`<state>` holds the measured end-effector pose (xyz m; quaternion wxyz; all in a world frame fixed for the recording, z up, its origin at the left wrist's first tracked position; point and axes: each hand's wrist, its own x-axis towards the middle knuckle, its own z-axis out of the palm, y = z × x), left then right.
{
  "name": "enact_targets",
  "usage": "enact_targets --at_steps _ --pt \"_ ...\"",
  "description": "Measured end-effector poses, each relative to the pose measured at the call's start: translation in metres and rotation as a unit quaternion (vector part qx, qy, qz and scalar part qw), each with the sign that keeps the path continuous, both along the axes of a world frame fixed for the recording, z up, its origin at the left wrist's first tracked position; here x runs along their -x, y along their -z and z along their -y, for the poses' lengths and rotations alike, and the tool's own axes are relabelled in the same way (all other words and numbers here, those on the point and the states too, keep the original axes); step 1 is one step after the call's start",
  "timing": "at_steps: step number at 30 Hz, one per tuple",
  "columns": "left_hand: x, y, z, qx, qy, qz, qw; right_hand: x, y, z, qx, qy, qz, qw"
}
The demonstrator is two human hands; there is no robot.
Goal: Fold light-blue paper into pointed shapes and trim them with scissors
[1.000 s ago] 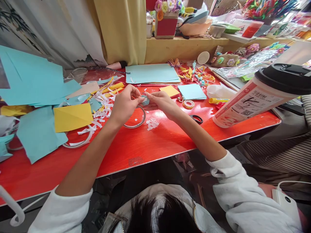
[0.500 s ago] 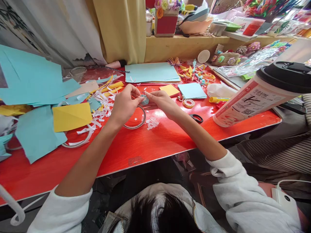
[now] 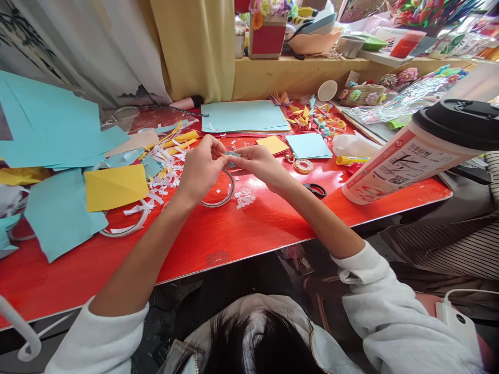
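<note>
**One head-worn view, forward and down**

The scene is seen from head height, in a single view tipped forward and downward. Dark hair (image 3: pixel 268 340) is caught very near, at the bottom edge, and the forearms (image 3: pixel 150 249) are viewed from above. The hands (image 3: pixel 200 169) are framed near the centre, at middle range, over the red surface (image 3: pixel 222 234); farther off, the curtain (image 3: pixel 195 47) and ledge (image 3: pixel 300 75) are taken in along the top.

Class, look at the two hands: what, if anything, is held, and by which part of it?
A small light-blue piece of paper: the left hand pinches its left end, the right hand its right end; its shape is partly hidden.
</note>
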<state>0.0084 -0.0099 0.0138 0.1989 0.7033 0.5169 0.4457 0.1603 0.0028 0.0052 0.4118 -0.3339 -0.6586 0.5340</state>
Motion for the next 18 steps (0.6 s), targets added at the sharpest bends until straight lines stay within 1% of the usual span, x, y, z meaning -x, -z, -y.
enact_targets --at_steps 5,8,13,18 --pt "0.000 -0.002 0.000 0.028 -0.003 0.060 0.998 0.002 0.003 -0.002 -0.043 0.049 -0.014 0.998" --pt "0.001 -0.004 -0.002 0.041 -0.006 0.078 0.996 0.003 0.007 -0.004 -0.079 0.072 -0.004 0.994" --pt "-0.002 -0.006 0.003 0.069 0.003 0.104 0.992 0.002 0.008 -0.004 -0.153 0.136 0.050 0.977" --pt "-0.008 -0.009 0.013 0.086 0.018 0.129 0.988 0.001 0.006 -0.003 -0.200 0.180 0.099 0.958"
